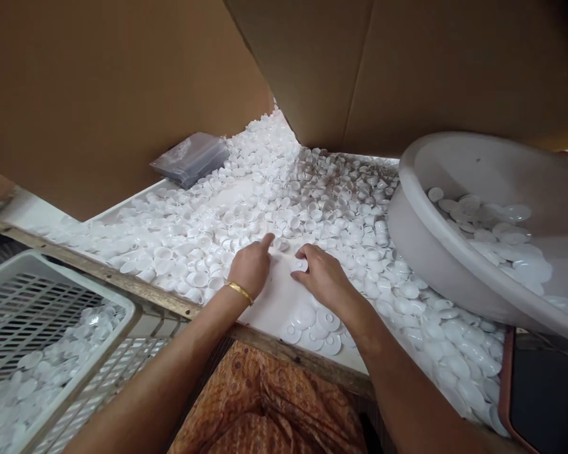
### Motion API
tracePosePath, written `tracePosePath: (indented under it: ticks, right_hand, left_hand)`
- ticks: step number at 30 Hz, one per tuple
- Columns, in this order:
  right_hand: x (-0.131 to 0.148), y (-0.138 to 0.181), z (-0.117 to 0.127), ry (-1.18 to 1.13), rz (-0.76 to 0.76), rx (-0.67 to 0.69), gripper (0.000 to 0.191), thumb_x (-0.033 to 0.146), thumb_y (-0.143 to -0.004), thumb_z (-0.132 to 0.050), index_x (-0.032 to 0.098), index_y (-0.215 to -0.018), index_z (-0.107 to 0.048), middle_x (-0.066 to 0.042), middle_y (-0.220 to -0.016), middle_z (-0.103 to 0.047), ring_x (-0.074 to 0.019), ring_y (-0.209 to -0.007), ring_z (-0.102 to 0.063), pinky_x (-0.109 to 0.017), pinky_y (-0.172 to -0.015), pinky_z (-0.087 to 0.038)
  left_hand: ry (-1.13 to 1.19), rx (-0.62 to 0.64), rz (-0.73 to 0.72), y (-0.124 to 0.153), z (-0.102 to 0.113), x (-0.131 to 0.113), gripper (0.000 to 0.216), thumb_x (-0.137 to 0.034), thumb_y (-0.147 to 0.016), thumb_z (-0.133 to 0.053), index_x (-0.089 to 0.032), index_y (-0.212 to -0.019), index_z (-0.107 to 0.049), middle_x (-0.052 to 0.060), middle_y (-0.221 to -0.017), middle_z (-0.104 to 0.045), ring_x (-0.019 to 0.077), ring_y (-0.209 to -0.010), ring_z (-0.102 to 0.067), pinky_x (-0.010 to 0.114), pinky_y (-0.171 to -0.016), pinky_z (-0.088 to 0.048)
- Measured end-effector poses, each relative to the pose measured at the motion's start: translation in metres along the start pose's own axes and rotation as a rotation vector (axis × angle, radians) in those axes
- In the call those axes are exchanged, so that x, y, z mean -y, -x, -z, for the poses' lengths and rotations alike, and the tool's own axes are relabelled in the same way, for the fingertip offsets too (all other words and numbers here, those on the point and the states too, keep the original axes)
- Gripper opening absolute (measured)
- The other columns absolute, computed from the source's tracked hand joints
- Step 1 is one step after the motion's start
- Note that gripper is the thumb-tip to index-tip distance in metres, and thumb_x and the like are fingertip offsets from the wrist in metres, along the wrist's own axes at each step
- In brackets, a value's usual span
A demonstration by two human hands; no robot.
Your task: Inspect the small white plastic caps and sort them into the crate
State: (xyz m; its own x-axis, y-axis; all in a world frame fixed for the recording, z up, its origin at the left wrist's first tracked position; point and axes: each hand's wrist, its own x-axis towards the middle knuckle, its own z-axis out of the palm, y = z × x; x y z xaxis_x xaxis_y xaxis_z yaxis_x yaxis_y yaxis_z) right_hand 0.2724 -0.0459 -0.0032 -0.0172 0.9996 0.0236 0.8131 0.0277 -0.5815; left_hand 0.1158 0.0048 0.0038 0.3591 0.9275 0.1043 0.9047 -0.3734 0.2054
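Note:
A white table (274, 296) is strewn with several small white plastic caps (312, 202) and flat white discs (312, 321). My left hand (252, 265), with a gold bangle on the wrist, rests among the caps with its index finger stretched toward one cap (281, 244); the other fingers are curled. My right hand (322, 272) lies just beside it, fingers curled in a pinch on a small white cap (299, 265). Flat discs lie on the table right below both hands.
A tilted white basin (454, 252) holding discs stands at the right. A white slatted crate (52, 315) with discs sits at the lower left. Cardboard walls (123, 94) rise behind. A grey plastic bag (192, 157) lies at the back. A dark phone (544, 397) rests at the lower right.

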Motion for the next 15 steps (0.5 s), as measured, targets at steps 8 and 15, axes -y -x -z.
tracePosePath:
  ticks: [8,15]
  right_hand:
    - [0.02,0.002,-0.011,-0.328,0.013,-0.042,0.039,0.013,-0.071,-0.062,0.018,-0.109,-0.057,-0.003,-0.092,-0.061,-0.012,-0.066,-0.055,-0.028,-0.064,-0.046]
    - [0.025,0.007,-0.017,-0.387,0.098,-0.033,0.048,0.01,-0.073,-0.052,0.021,-0.12,-0.052,-0.004,-0.092,-0.064,-0.0164,-0.083,-0.06,-0.032,-0.073,-0.049]
  left_hand:
    - [0.835,-0.09,0.191,0.041,0.005,0.002,0.017,-0.02,-0.074,-0.051,-0.017,-0.082,-0.065,0.001,-0.067,-0.061,0.0109,-0.054,-0.056,0.02,-0.048,-0.045]
    - [0.77,-0.229,0.216,0.04,-0.01,-0.009,0.014,-0.019,-0.072,-0.054,-0.017,-0.081,-0.065,0.0,-0.069,-0.063,0.0089,-0.054,-0.053,0.02,-0.051,-0.042]
